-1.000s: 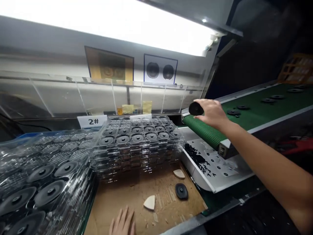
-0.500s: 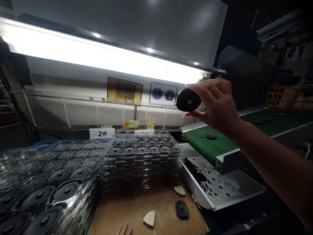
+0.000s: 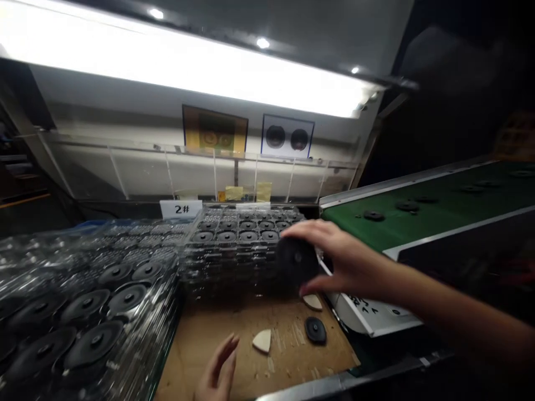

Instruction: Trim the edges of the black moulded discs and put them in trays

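Between the thumb and fingers of my right hand (image 3: 334, 256) is a round black disc-shaped part (image 3: 295, 260) with a small stud in its middle, slightly blurred, held up in front of the tray stack. My left hand (image 3: 219, 370) is low over the brown board (image 3: 200, 334), thumb and fingers apart, holding nothing. Right of it on the board lies a cream wedge-shaped piece (image 3: 262, 341). A second cream wedge (image 3: 312, 302) lies farther back, partly behind my right hand. Near the board's right side rests another black part (image 3: 315, 330), rounded-square with a central stud.
Stacked clear plastic trays (image 3: 234, 250) of black parts stand behind the board; more trays (image 3: 90, 328) fill the left. A green conveyor belt (image 3: 384, 231) carries several black parts at right. Under its end sits a white tray (image 3: 368, 323). A "2#" sign (image 3: 181, 209) stands behind.
My right hand has come down and left with the black disc, from beside the wall pictures to above the board. My left hand has risen farther into view. The camera view has tilted down.
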`<state>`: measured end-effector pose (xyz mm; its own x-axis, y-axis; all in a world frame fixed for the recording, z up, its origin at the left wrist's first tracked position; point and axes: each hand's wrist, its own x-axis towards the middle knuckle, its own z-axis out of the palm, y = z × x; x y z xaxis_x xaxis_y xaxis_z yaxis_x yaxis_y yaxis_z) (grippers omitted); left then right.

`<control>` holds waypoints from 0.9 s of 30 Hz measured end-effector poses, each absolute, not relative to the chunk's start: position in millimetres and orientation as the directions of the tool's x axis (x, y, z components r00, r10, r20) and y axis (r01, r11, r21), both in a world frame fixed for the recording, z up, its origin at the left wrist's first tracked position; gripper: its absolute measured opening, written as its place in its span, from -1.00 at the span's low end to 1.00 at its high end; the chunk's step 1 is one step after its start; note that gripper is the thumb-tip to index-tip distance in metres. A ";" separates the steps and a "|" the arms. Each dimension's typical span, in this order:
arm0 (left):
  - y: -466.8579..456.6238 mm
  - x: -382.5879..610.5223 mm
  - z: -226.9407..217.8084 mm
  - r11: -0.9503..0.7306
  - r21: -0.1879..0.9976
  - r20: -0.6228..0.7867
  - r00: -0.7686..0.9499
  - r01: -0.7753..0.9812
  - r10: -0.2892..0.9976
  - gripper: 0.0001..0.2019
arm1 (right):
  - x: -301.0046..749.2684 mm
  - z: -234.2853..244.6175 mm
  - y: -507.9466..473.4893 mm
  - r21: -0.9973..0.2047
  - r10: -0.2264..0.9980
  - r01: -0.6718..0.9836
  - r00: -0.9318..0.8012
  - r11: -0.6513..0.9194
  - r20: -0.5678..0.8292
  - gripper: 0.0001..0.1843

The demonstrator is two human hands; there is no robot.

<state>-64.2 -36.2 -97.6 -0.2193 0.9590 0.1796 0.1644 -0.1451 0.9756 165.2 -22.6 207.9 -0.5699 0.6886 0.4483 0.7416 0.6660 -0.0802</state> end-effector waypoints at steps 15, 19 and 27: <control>-71.1 -12.6 -7.8 0.307 0.741 -0.257 0.171 -0.597 0.951 -0.24 | 135.2 9.7 -60.0 -0.872 0.940 0.421 -0.321 0.249 0.113 -0.23; -53.1 -9.0 -10.8 0.380 0.720 -0.337 0.185 -0.581 0.923 -0.20 | 138.7 5.8 -48.7 -0.838 0.936 0.460 -0.317 0.295 0.155 -0.11; -18.8 -4.7 -16.6 0.444 0.690 -0.425 0.177 -0.571 0.888 -0.34 | 151.7 1.4 -28.1 -0.793 0.888 0.404 -0.260 0.456 0.378 -0.49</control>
